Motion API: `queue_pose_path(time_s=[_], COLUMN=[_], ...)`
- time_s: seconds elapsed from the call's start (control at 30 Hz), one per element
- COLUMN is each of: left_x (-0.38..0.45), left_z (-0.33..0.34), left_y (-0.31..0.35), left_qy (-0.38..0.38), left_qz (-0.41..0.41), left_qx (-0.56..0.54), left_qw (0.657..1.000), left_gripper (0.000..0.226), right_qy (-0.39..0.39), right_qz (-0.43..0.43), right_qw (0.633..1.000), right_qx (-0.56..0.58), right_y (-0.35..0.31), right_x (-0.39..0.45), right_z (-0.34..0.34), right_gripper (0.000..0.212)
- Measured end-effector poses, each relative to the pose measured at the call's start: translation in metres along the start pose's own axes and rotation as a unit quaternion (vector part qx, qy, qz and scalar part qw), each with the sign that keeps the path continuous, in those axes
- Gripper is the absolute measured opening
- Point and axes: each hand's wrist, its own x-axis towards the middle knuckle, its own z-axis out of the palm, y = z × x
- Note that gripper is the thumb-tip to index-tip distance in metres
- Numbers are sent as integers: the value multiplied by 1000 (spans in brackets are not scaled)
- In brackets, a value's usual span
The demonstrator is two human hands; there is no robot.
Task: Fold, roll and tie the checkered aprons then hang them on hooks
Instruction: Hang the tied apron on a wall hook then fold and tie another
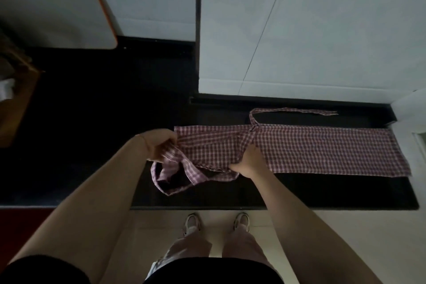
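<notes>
One checkered apron (299, 147) lies folded into a long strip on the dark countertop (299, 193), long axis running 9 to 3 o'clock, right end squared off near the counter's 3 o'clock edge.

Left hand (160, 145): at the strip's 9 o'clock end, fingers curled round the bunched cloth and straps there, gripping them. From this hand a strap loop (161, 182) hangs toward 6 o'clock on the counter.

Right hand (247, 161): about mid-strip on the near edge, fingers curled and pinching a fold of the apron. The apron extends from this hand toward 3 o'clock, flat and untouched.

Waist tie (292, 110): leaves the strip's far edge near its middle, loops toward 12 o'clock, then runs to 3 o'clock, parallel to the strip and close to the white tiled wall (322, 30).

Surroundings: white board with orange rim (57, 7) leaning at 10 o'clock; a brown object at 9 o'clock, too dim to identify. Shoes (216, 223) on pale floor at 6 o'clock. Nothing lies on the strip between the hands.
</notes>
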Motion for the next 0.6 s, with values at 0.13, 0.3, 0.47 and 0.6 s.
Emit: queue_pose_path(time_s=[0.13, 0.3, 0.47, 0.6], left_x=[8, 8, 15, 23], left_z=[-35, -6, 43, 79], left_y=[7, 14, -14, -37], left_qy=[133, 404, 306, 165], left_qz=[12, 189, 365, 355], left_qx=[165, 377, 482, 636], left_qw=[977, 812, 735, 665], left_gripper=[27, 44, 20, 44], right_qy=[-7, -21, -68, -115], right_qz=[28, 47, 125, 188], right_qw=[1000, 998, 976, 913], right_qx=[-10, 26, 165, 344], right_y=[-5, -8, -10, -11], right_x=[-4, -1, 1, -3], right_z=[-6, -8, -18, -29], right_gripper=[103, 104, 45, 44])
